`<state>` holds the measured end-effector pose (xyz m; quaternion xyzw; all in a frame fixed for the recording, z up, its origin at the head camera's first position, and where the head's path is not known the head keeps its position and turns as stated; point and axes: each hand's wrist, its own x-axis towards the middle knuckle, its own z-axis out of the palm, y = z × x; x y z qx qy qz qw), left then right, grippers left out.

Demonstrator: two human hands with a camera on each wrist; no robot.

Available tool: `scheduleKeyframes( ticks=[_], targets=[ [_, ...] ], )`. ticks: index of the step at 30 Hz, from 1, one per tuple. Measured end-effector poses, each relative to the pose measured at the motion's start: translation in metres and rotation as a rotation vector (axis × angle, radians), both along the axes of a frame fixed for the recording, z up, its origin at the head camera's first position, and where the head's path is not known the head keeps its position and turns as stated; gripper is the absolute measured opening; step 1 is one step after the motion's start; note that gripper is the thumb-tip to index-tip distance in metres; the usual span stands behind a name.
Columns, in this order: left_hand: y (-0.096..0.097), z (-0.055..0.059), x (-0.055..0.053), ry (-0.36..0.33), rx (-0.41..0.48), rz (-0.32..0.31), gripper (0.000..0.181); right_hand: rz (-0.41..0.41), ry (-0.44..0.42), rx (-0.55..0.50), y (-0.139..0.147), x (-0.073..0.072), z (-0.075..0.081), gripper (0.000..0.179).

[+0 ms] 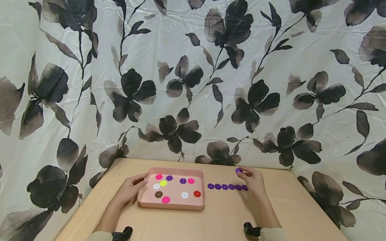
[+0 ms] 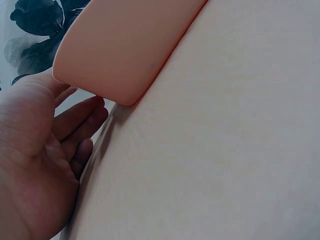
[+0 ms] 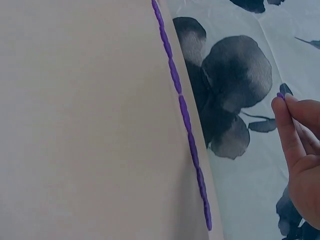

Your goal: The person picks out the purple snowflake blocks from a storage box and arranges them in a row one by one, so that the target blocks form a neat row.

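In the head view my right hand (image 1: 254,180) pinches a purple flower-shaped piece (image 1: 238,170) between thumb and fingertips, raised above the table. Just below it, several matching purple flower pieces form a straight row (image 1: 224,187), edge to edge; the right wrist view shows this row (image 3: 185,115) side-on. My left hand (image 1: 129,189) holds the left side of a shallow pink tray (image 1: 172,206), thumb over the rim. Flower pieces lie scattered in the tray: purple (image 1: 183,181), pink (image 1: 166,199), white (image 1: 184,195), yellow (image 1: 163,183), brown (image 1: 158,194) and red (image 1: 197,193).
The tray and row rest on a light tan table (image 1: 223,221). Behind it hangs a white cloth (image 1: 187,40) printed with dark flowers, meeting the table's back edge. Dark bands (image 1: 123,233) circle both wrists.
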<state>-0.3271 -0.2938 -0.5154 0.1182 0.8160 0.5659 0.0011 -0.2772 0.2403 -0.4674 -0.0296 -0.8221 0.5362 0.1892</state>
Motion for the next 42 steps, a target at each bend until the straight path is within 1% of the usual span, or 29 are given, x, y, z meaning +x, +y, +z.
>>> scheduleKeyframes(
  ticks=[5, 7, 13, 17, 20, 25, 27, 31, 35, 38, 42],
  targets=[
    [0.002, -0.001, 0.0, 0.005, 0.002, 0.008, 0.053, -0.025, -0.014, -0.027, 0.014, -0.002, 0.001, 0.038],
    [0.003, -0.001, -0.001, 0.004, 0.002, 0.013, 0.052, -0.037, -0.017, -0.023, 0.02, -0.004, 0.0, 0.038],
    [0.007, 0.0, -0.002, 0.0, -0.006, 0.03, 0.054, -0.062, -0.034, 0.04, 0.039, -0.009, -0.004, 0.036],
    [0.009, 0.001, -0.002, -0.004, -0.007, 0.039, 0.054, -0.073, -0.041, 0.05, 0.051, -0.011, -0.007, 0.034],
    [0.011, 0.002, -0.002, -0.009, -0.007, 0.046, 0.054, -0.085, -0.044, 0.069, 0.058, -0.011, -0.008, 0.033],
    [0.014, 0.002, -0.002, -0.007, -0.01, 0.053, 0.054, -0.115, -0.056, 0.139, 0.068, -0.013, -0.011, 0.03],
    [0.015, 0.001, -0.002, -0.005, -0.011, 0.056, 0.054, -0.111, -0.068, 0.136, 0.072, -0.015, -0.013, 0.029],
    [0.015, -0.001, -0.002, 0.004, -0.021, 0.059, 0.054, -0.11, -0.093, 0.128, 0.076, -0.013, -0.015, 0.03],
    [0.015, -0.001, -0.002, 0.001, -0.022, 0.06, 0.052, -0.112, -0.102, 0.169, 0.08, -0.01, -0.018, 0.03],
    [0.015, -0.001, -0.002, -0.005, -0.015, 0.06, 0.051, -0.112, -0.122, 0.178, 0.083, -0.008, -0.021, 0.032],
    [0.015, -0.001, -0.003, -0.002, -0.009, 0.061, 0.052, -0.115, -0.176, 0.126, 0.085, -0.005, -0.024, 0.036]
  ],
)
